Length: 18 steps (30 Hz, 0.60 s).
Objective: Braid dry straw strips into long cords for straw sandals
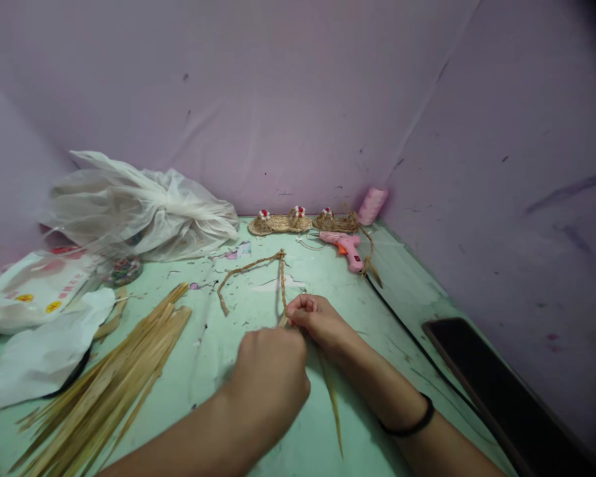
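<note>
Loose strands could undo the braid at the fingertips

In the head view, the braided cord point(283, 281) lies on the table point(208, 371) in front of the person, running from a knot down to the hands. The right hand point(326, 323) has its thumb and forefinger pinched on the cord's lower end. The left hand point(271, 371) is curled with its back to the camera; its fingers are hidden, so I cannot tell what they grip.

If the right pinch slackened, the lower end could loosen and uneven tension could leave the plait lumpy. The trailing strip point(334, 411) could snag under the right forearm, and being dry-looking, it might split if pulled hard. A sweep of the right arm could catch the black cable point(417, 338) and drag the glue gun point(338, 245).

Counted: two braided lengths meeting at one knot; one trailing strip; one bundle of leaf strips point(124, 377), too overlapped to number; two woven pieces point(281, 224) with three bead clusters between them; one glue gun; one pink spool point(372, 206); one tied bag point(153, 212); one printed packet point(40, 288); one bead tub point(124, 269); one dark slab point(496, 384).
</note>
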Each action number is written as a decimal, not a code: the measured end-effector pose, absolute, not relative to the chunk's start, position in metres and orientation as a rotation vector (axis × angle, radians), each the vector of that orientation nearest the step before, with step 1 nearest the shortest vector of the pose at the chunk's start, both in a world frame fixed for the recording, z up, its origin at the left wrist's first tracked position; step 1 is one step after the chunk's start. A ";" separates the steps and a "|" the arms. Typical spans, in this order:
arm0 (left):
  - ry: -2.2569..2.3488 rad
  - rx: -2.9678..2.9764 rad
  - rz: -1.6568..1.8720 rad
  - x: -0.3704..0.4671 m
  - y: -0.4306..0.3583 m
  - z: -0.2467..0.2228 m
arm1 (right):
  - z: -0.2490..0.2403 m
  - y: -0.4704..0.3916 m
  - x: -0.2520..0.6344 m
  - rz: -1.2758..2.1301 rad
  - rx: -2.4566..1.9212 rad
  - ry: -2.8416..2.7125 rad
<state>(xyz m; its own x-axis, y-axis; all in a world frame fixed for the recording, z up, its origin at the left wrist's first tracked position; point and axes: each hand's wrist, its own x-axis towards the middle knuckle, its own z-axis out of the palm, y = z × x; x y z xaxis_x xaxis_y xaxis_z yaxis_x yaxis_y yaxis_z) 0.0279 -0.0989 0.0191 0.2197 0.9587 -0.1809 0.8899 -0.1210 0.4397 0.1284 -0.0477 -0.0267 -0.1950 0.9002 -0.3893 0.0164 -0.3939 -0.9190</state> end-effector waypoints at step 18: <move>1.494 1.142 0.475 0.002 -0.049 -0.009 | -0.031 -0.048 0.135 1.684 -1.291 -1.278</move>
<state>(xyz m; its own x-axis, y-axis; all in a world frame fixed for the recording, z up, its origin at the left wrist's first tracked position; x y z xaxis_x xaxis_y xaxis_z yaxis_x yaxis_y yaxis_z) 0.0022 -0.0485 -0.0091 0.1116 0.8455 -0.5222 0.3885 0.4465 0.8060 0.1353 -0.0480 -0.0310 -0.3020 0.8999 -0.3147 0.0612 -0.3111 -0.9484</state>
